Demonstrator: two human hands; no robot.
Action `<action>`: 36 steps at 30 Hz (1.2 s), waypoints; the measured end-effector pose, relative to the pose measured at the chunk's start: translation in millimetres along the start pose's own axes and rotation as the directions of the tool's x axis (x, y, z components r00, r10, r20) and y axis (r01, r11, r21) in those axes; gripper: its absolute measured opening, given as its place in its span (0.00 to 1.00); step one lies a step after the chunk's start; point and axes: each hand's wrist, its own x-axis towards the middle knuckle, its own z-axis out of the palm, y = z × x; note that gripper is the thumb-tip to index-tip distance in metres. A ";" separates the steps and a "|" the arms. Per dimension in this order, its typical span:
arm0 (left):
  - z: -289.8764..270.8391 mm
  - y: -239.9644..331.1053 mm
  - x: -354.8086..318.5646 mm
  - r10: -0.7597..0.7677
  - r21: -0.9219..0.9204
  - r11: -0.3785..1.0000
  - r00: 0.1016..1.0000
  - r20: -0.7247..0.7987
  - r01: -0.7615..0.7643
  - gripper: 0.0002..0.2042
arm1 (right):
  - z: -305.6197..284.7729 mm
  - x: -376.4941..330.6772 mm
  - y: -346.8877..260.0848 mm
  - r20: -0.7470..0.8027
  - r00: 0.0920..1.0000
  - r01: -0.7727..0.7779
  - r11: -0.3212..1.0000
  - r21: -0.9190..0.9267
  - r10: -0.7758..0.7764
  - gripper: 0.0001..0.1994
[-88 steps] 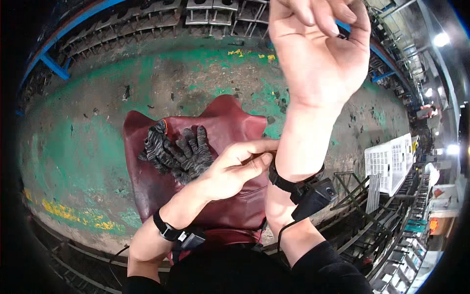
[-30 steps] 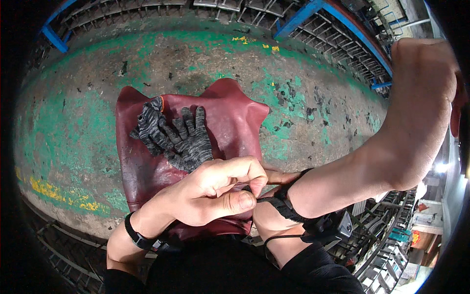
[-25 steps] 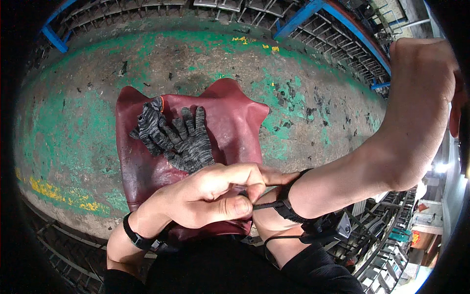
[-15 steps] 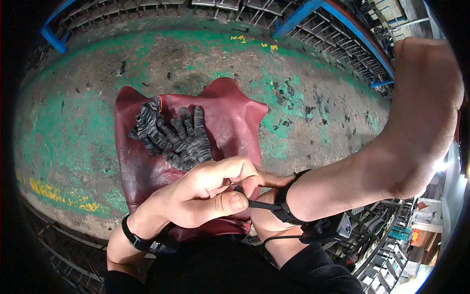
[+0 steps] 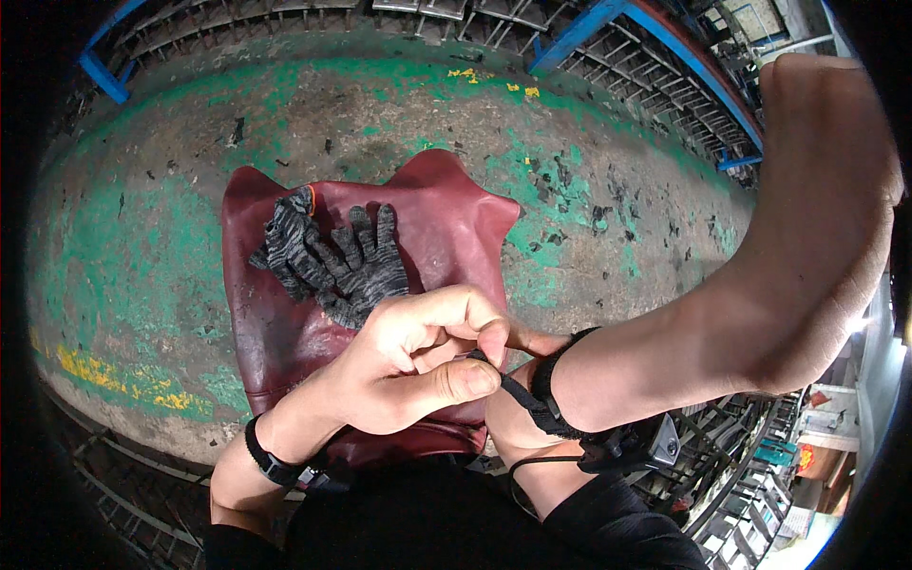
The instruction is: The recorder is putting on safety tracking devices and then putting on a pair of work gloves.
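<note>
- Wrist strap [image 5: 532,404], a black woven band, circled the raised right forearm just below the elbow bend, a small black device [image 5: 646,446] hanging from it.
- Left hand [image 5: 418,366] pinched the strap's loose end between thumb and curled forefinger, the grip tight.
- Right hand [image 5: 826,104] rose toward the upper edge, its fingers out of sight; whether it gripped anything could not be told.
- Dark grey knitted gloves [image 5: 328,256] lay crumpled on a smooth maroon leather apron [image 5: 446,214] beyond the left hand.
- Worn concrete floor [image 5: 142,218] showed flaking green paint, with blue steel racks [image 5: 655,57] behind.
</note>
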 end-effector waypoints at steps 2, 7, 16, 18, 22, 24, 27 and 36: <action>3.5 -2.9 2.7 0.034 -0.043 0.998 0.999 -0.031 -0.036 0.08 | -0.6 -0.3 0.3 -0.002 1.000 0.000 1.000 0.002 0.000 0.18; 4.5 -1.5 7.8 -0.001 -0.051 0.999 1.000 -0.028 0.000 0.08 | 0.7 -0.9 1.1 0.011 1.000 0.002 1.000 -0.006 -0.002 0.17; 14.1 -1.1 15.6 -0.016 -0.134 0.991 1.000 -0.008 0.014 0.13 | 5.0 1.7 2.8 0.024 1.000 -0.007 0.999 -0.034 0.008 0.16; 14.9 -2.6 17.4 0.008 -0.155 0.988 1.000 -0.023 -0.011 0.14 | 3.3 1.7 3.3 0.025 1.000 -0.010 0.999 -0.032 0.011 0.16; 9.0 -4.2 19.2 0.053 -0.112 0.993 0.997 0.050 -0.047 0.09 | -2.6 0.2 4.2 0.020 1.000 -0.005 1.000 -0.030 0.005 0.16; 6.2 -4.1 17.8 0.025 -0.086 0.996 0.997 0.071 -0.019 0.09 | -6.1 -0.4 4.3 0.020 1.000 -0.001 1.000 -0.023 0.002 0.16; 5.9 -7.6 18.3 0.002 -0.116 0.993 0.997 0.077 0.007 0.10 | -11.2 -1.5 4.5 0.014 1.000 0.003 1.000 -0.009 -0.003 0.15; 2.5 -17.1 20.8 0.025 -0.207 0.978 0.997 0.069 -0.010 0.10 | -19.1 3.8 5.7 0.035 0.999 0.014 1.000 -0.016 -0.014 0.15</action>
